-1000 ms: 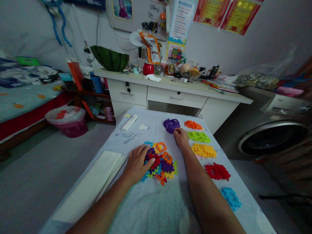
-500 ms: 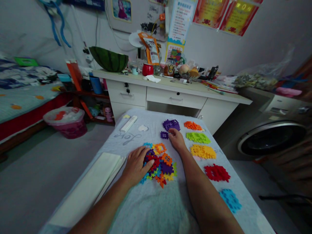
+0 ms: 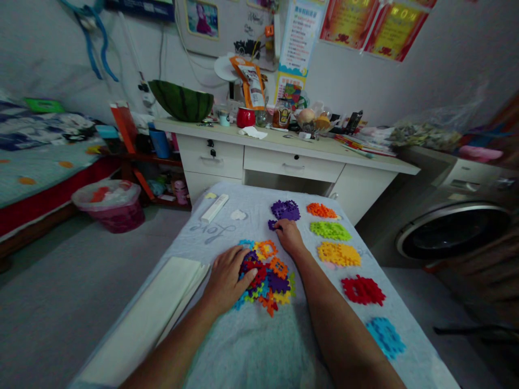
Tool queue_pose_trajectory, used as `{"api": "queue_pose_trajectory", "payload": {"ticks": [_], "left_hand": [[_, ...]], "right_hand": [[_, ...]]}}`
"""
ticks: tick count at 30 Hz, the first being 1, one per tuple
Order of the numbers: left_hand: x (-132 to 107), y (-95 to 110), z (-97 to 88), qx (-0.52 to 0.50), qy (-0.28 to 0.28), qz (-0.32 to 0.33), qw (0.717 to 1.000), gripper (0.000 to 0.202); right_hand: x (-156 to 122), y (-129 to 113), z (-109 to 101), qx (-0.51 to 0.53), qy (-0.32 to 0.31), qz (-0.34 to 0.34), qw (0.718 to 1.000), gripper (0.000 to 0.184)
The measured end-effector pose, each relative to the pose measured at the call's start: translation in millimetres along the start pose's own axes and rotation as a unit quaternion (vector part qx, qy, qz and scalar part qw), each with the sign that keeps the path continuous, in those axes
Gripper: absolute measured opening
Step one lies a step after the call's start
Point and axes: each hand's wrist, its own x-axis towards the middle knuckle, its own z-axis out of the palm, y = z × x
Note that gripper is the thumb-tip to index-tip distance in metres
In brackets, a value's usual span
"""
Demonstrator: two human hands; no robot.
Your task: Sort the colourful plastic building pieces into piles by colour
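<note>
My left hand lies with its fingers apart over the left side of a mixed heap of plastic interlocking building pieces. Above the heap, my right hand has its fingertips closed on a single purple building piece, partly covered by the fingers. Just beyond it is a purple pile. Down the right side run an orange pile, a lime green pile, a yellow pile, a red pile and a blue pile.
A pale cloth with lettering covers the table. On its left lie a folded white cloth and a slim white box. A white desk holding a cut watermelon stands behind; a washing machine is at right.
My right hand has shifted slightly down and left, and its fingers now cover more of the single purple piece. My left hand stays on the heap.
</note>
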Motion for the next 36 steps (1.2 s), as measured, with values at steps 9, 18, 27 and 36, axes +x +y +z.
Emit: {"api": "queue_pose_trajectory", "payload": {"ticks": [9, 18, 27, 36], "left_hand": [[0, 1, -1.0, -0.003, 0.003, 0.007, 1.000, 0.043], [-1, -1, -1.0, -0.020, 0.006, -0.007, 1.000, 0.042], [2, 3, -4.6, -0.056, 0.009, -0.018, 0.998, 0.041], [-5, 4, -10.7, -0.040, -0.032, 0.004, 0.999, 0.061]], "right_hand": [[34, -4, -10, 0.060, 0.088, 0.069, 0.992, 0.024], [48, -3, -8, 0.051, 0.149, 0.097, 0.983, 0.036], [-9, -22, -48, 0.070, -0.033, 0.034, 0.996, 0.019], [-56, -51, -72, 0.058, -0.276, -0.034, 0.959, 0.047]]}}
